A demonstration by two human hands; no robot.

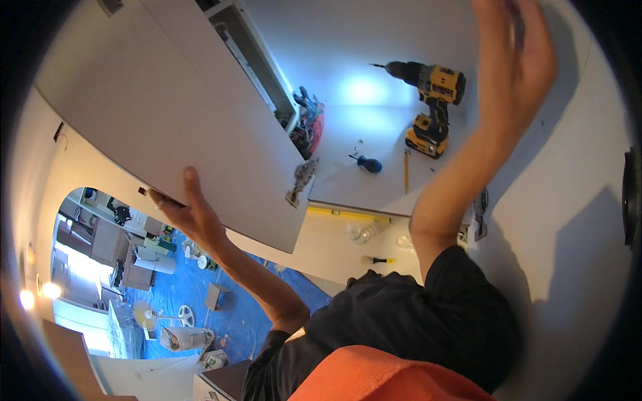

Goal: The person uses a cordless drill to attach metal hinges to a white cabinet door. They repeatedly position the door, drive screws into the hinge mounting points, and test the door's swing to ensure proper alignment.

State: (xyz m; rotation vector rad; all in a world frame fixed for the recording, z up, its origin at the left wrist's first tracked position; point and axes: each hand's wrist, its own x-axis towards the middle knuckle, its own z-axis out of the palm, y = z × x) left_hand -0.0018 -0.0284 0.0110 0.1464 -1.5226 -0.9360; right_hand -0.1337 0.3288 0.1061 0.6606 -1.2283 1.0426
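L hand point(200, 226): thumb up on the face of the white panel point(180, 113), other fingers at/under its near long edge, so edge is pinched b/w them. Grip closed to approx panel thickness. R hand point(531, 70): raised, top R of view, fingers partly curled and cut off by frame. Something dark/shiny shows b/w the fingers; can't tell what it is, nor how tight the hold.

Panel pos: upper L of view, slanted, its near corner pointing down toward the torso. Metal hinge point(302, 184) on panel at its R edge, close to that corner. 2nd hinge point(481, 215) on the white side wall point(568, 200), just R of the R forearm.

B/w panel and R arm: white board point(341, 184) w/ bright light patch. On it: yellow/blk cordless drill point(438, 110) lying flat, bit pointing L; blue-handled screwdriver point(369, 164); yellow pencil point(406, 172) just R of that. Tangled wires point(306, 123) beside an open metal box point(264, 73), partly behind panel.

Past board's near edge: yellow bar point(354, 214), clear plastic bottle point(366, 232), yellow/blk hand tool point(378, 260), type unclear.

Farther out, lower L: blue floor sheeting point(234, 294), pedestal fan point(145, 314), lit bulbs point(51, 290). Blk shirt point(408, 314) and orange fabric point(388, 377) btm center.
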